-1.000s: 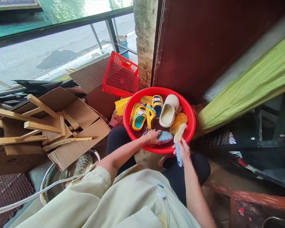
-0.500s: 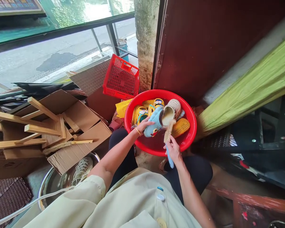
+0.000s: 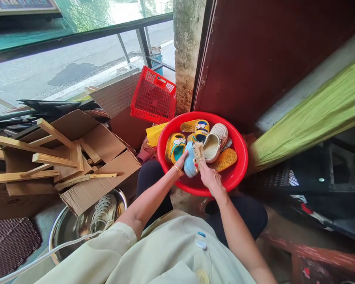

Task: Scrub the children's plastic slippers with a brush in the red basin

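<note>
My left hand (image 3: 181,162) grips a light blue clog (image 3: 189,161) with a small red and yellow figure on it, over the front of a red basin (image 3: 245,157). In my right hand (image 3: 210,176) is a scrub brush (image 3: 198,153), its tan bristles against the clog's right side; the fingers hide its handle. Behind the brush a cream clog (image 3: 215,144) lies in the basin. Yellow slippers with cartoon figures are around it: one slipper (image 3: 177,146) at the left, another (image 3: 201,128) at the back. A yellow sole (image 3: 226,159) faces up at the right.
A red plastic crate (image 3: 154,96) leans behind the basin. To the left, a cardboard box (image 3: 112,169) holds a wooden stool (image 3: 65,157). Below it, a metal basin (image 3: 55,228) contains a cream shoe (image 3: 104,211). A green curtain (image 3: 310,102) hangs at the right.
My right hand has moved up and left, bringing the brush onto the blue clog. My left hand has turned the clog more upright. The view has shifted slightly.
</note>
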A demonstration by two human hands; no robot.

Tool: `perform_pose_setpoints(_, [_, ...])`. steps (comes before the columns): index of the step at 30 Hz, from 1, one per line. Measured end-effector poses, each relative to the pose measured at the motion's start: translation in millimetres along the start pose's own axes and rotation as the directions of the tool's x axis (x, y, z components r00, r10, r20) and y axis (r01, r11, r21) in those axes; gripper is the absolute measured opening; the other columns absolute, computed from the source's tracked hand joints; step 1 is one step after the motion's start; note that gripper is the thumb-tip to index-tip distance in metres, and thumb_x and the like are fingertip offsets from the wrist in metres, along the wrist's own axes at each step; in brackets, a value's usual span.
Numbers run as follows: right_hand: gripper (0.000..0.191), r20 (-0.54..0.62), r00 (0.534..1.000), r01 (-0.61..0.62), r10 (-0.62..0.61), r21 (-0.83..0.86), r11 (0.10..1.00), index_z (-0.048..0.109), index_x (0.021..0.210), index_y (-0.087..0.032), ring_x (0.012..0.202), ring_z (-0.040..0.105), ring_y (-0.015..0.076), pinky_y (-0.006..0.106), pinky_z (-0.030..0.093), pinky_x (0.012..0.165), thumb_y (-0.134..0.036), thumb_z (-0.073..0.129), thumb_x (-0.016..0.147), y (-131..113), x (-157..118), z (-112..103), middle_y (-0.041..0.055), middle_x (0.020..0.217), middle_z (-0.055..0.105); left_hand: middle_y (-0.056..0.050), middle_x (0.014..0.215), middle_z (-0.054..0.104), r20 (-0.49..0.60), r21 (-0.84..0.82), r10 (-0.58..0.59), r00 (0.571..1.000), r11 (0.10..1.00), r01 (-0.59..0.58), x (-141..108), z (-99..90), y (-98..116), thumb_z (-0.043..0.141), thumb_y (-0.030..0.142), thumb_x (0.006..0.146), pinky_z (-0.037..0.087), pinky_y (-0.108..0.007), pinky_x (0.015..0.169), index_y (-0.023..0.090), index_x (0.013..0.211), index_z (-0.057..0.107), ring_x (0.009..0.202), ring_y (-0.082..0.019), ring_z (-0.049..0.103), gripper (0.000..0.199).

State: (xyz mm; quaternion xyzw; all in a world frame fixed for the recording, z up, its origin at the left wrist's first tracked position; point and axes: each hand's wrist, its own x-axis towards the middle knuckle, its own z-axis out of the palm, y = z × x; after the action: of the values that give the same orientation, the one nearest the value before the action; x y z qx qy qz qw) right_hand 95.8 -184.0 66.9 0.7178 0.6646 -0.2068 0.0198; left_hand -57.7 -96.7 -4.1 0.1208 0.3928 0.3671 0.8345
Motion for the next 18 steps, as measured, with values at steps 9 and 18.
perform_pose_setpoints(9, [0.057, -0.114, 0.972, 0.186, -0.207, -0.177, 0.967, 0.035, 0.163, -0.037, 0.074, 0.069, 0.0178, 0.023, 0.044, 0.061, -0.032, 0.042, 0.106, 2.7, -43.9, 35.2, 0.0081, 0.097, 0.072, -0.019, 0.117, 0.075, 0.063, -0.149, -0.044, 0.997, 0.987, 0.053, 20.0, 7.6, 4.4, 0.042, 0.065, 0.096, 0.049, -0.050, 0.109, 0.013, 0.134, 0.063, 0.120, -0.035, 0.068, 0.068])
perform_pose_setpoints(18, [0.050, -0.376, 0.911, 0.096, -0.170, -0.207, 0.974, 0.056, 0.152, -0.032, 0.068, 0.064, 0.0166, 0.023, 0.041, 0.057, -0.031, 0.043, 0.104, 85.4, -64.0, 17.1, 0.0076, 0.086, 0.067, -0.017, 0.117, 0.074, 0.119, -0.090, -0.083, 0.989, 0.991, 0.094, 10.3, 5.5, 22.8, 0.046, 0.075, 0.088, 0.047, -0.062, 0.102, 0.016, 0.140, 0.056, 0.114, -0.038, 0.067, 0.078])
